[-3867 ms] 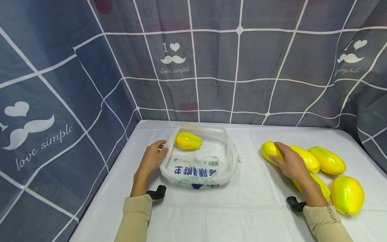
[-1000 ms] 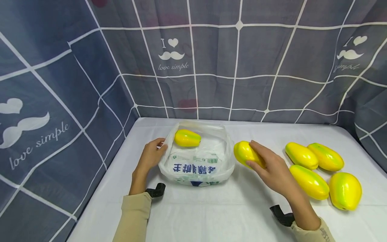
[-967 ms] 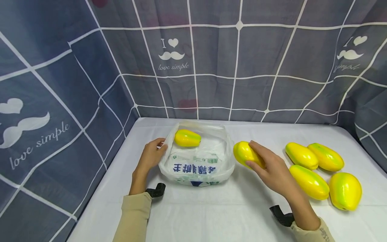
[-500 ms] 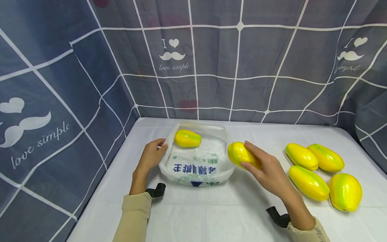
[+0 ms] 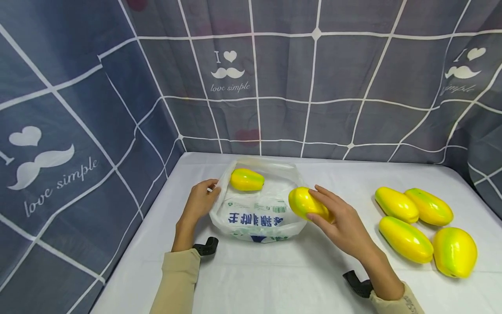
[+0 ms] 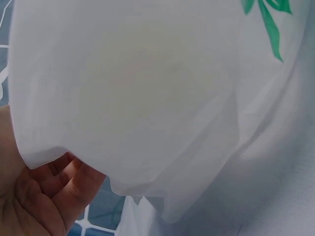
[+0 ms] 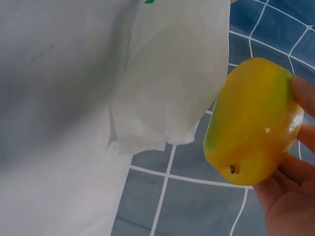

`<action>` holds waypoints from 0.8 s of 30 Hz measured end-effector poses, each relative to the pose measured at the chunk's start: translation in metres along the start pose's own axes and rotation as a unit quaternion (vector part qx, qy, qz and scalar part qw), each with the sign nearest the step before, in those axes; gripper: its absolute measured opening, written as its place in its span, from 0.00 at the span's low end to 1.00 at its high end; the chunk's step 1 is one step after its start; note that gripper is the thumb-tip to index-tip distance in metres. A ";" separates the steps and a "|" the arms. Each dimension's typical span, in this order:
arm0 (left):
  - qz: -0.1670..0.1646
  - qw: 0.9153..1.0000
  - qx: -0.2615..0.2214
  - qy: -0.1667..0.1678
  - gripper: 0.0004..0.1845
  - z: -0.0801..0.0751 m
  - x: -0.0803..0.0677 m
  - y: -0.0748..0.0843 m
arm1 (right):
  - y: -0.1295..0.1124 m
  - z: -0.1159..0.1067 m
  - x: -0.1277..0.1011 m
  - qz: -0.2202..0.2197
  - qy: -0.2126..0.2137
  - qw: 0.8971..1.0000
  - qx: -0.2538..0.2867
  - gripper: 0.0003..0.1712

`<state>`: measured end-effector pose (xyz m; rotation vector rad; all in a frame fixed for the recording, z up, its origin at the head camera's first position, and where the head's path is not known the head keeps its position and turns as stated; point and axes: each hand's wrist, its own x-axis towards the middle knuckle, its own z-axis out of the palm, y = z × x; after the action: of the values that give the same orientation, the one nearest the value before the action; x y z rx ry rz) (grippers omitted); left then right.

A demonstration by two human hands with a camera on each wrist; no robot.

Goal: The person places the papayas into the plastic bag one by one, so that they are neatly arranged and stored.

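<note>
A white plastic bag (image 5: pixel 256 233) stands on the table with its mouth spread and blue printing on it. One yellow-green papaya (image 5: pixel 247 180) lies inside at the back left. My left hand (image 5: pixel 200 200) pinches the bag's left rim; in the left wrist view the fingers (image 6: pixel 78 184) show below the plastic (image 6: pixel 147 98). With my right hand (image 5: pixel 343 224) I grip a second papaya (image 5: pixel 307 203) above the bag's right rim. In the right wrist view this papaya (image 7: pixel 253 120) sits between thumb and fingers, beside the bag's side (image 7: pixel 172 88).
Several more papayas (image 5: pixel 405 240) lie in a group on the right of the white-covered table (image 5: pixel 274 279). A dark checked curtain (image 5: pixel 282 74) hangs behind and along the left side. Each wrist carries a black camera mount (image 5: pixel 205 247).
My right hand has picked up a papaya from the group at the right and carried it left to the bag's right rim. The left hand has stayed at the bag's left rim.
</note>
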<state>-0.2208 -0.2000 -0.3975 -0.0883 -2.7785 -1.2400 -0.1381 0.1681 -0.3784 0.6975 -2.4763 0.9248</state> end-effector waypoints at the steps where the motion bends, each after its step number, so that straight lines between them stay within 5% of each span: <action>1: 0.000 1.000 0.000 0.000 0.17 0.000 0.000 0.000 | 0.000 0.002 0.001 -0.006 0.002 1.000 0.000 0.33; 24: 0.001 1.000 0.008 -0.003 0.18 0.000 0.001 -0.001 | -0.028 0.050 0.037 -0.004 -0.011 0.998 0.056 0.34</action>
<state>-0.2218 -0.2008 -0.3985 -0.0944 -2.7915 -1.2190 -0.1607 0.1038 -0.3797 0.7578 -2.4538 1.0659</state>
